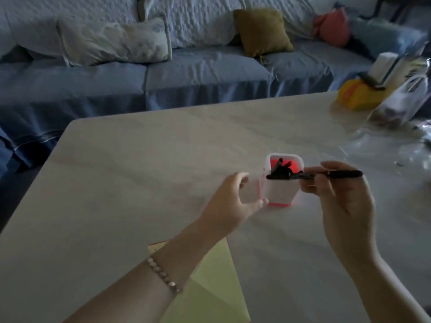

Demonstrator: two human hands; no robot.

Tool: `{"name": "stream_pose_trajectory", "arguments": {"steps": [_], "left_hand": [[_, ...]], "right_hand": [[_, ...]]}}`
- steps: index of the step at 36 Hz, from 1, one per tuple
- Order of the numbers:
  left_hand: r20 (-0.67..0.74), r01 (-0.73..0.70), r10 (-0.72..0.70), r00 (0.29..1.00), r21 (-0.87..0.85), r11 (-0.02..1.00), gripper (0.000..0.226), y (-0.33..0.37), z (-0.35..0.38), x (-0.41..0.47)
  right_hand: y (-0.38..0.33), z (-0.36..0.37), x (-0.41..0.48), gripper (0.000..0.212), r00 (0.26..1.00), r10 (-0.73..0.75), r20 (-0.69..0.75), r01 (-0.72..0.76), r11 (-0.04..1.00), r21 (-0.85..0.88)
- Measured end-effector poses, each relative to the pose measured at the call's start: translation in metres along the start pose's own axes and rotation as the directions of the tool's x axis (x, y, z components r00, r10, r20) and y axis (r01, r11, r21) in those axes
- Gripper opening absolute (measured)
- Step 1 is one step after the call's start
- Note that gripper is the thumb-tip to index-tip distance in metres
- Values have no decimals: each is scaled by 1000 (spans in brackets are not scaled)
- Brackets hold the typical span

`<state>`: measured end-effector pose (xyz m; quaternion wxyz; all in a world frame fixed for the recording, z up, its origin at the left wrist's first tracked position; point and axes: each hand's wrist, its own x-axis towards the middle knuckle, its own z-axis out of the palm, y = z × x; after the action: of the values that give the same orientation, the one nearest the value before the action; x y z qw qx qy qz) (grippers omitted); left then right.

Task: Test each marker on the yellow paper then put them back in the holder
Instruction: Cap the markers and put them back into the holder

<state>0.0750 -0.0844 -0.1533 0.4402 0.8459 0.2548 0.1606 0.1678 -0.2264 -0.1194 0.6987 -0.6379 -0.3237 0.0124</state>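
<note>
1. Long blue fabric-covered sofa (186,73), along the far side, carrying pale cushions and one mustard square cushion (261,31).
2. Pale, marble-patterned surface (140,171), which we record as filling the middle and near ground.
3. Sheet of yellow paper (217,287), flat at the near edge, partly under the left forearm.
4. Left hand (231,201), grip spread in a loose curve and holding nothing, just left of the holder. We cannot tell if the thumb tip touches its lower edge.
5. Right hand (340,201), grip pinching one slim black marker (342,174) held roughly level, its left end over the holder's rim.
6. Yellow box-like object (359,96) and clear plastic bag (401,101), far right.
7. White rounded-square plastic holder (277,192) with red inside and base, upright mid-surface between the hands.
8. Several black markers (279,173), leaning inside the holder.
9. Beaded bracelet (163,273) on the left wrist.
</note>
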Motion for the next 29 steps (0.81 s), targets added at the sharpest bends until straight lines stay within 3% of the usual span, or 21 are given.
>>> {"name": "stream_pose_trajectory", "arguments": {"steps": [3,7,10,14,18,24,29], "left_hand": [[32,-22,21,999,45,999,86,7,15,36],[106,61,-64,992,32,998,97,11,30,68],[150,128,-110,983,-118,985,79,5,39,76],[198,132,-107,974,-116,984,101,-2,42,80],[181,158,-128,975,-163,974,96,-7,44,83],[158,195,-166,973,-189,962,96,-9,48,84],[164,209,-175,971,-219,953,111,-8,50,82]], "right_hand": [[3,-19,23,10,982,-164,-91,160,986,-44],[20,-27,50,22,980,-155,-128,123,966,-227],[43,-25,63,25,997,-58,-56,27,893,-449],[64,-14,69,18,994,86,72,-31,828,-561],[68,-12,70,27,986,61,158,53,776,-629],[74,-17,56,16,945,-71,320,274,705,-654],[68,-13,42,33,949,26,313,201,716,-668]]}}
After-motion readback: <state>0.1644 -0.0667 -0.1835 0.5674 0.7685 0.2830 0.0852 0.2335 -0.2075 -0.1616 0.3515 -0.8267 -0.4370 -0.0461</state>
